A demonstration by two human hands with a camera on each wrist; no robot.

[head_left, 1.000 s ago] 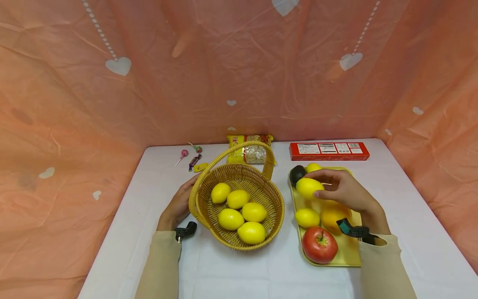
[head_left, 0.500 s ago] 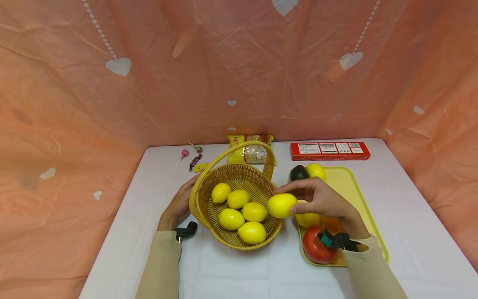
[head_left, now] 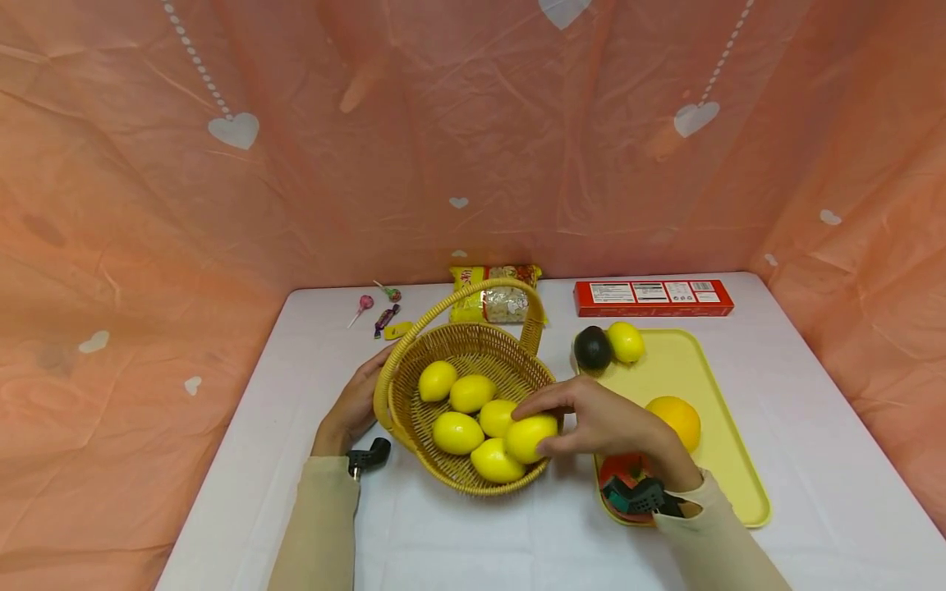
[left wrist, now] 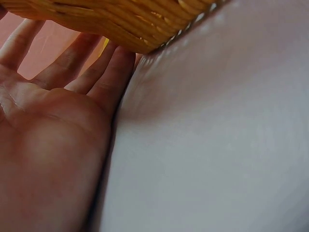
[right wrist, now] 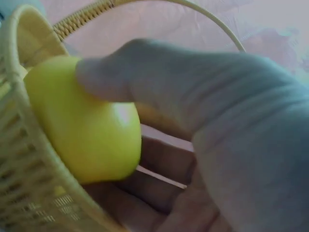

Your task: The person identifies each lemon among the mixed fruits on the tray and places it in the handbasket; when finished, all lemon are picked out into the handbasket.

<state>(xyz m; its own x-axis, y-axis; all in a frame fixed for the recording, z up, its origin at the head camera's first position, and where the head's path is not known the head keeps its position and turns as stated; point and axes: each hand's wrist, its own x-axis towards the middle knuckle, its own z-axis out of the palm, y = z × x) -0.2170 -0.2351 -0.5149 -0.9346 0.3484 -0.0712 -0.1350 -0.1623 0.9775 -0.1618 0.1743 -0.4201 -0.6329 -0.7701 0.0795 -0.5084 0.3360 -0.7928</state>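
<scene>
**Five lemons (head_left: pixel 457 433) in the basket (head_left: pixel 517 371), a sixth lemon (head_left: pixel 529 438) at the rim**

With twelve o'clock as the far side of the desk (head_left: pixel 443 542), the right hand (head_left: pixel 602 414) stands at the basket's four o'clock, pinching the sixth lemon between thumb and fingers. That fruit is over the rim but not let go; whether it touches those below cannot be told. The left hand (head_left: pixel 358 402) rests against the basket's nine o'clock side, its fingers extended and slightly apart, their tips hidden behind the wicker.

Most of the visible lemons thus appear to be in the basket, so the work looks well along. At three o'clock from it lies the tray (head_left: pixel 665 377), where a remaining lemon (head_left: pixel 626 341) sits near eleven o'clock, just beside a dark fruit (head_left: pixel 593 349). An orange fruit (head_left: pixel 676 421) lies near the tray's middle, and a red fruit (head_left: pixel 619 468), partly covered, towards seven. The right hand and wrist block some of the tray, so more lemons there cannot be ruled out.
</scene>
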